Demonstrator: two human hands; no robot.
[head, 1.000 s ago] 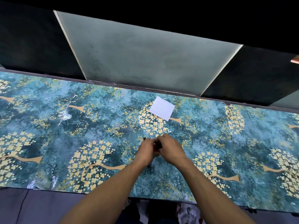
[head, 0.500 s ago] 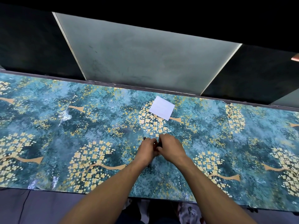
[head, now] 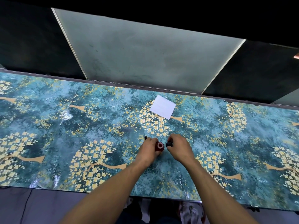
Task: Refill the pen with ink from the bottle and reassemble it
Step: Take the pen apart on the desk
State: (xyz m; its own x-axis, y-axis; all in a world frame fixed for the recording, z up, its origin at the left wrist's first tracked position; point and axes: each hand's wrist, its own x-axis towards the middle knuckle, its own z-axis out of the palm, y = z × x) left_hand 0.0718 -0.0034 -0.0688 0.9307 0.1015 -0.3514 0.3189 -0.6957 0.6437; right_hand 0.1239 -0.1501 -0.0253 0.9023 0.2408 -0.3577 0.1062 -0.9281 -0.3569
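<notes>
left hand grips the ink bottle upright on the desk, mouth open; right hand pinches its black cap just right. pen under left hand, nearer it.

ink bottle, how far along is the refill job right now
Done: the ink bottle is uncapped, its mouth open. In hand: the left hand holds the bottle, and the right hand pinches the black cap beside it. Left: filling and reassembling the pen, only partly visible behind the left hand.

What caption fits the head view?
Left hand holds the uncapped ink bottle; right hand holds its cap.
</notes>
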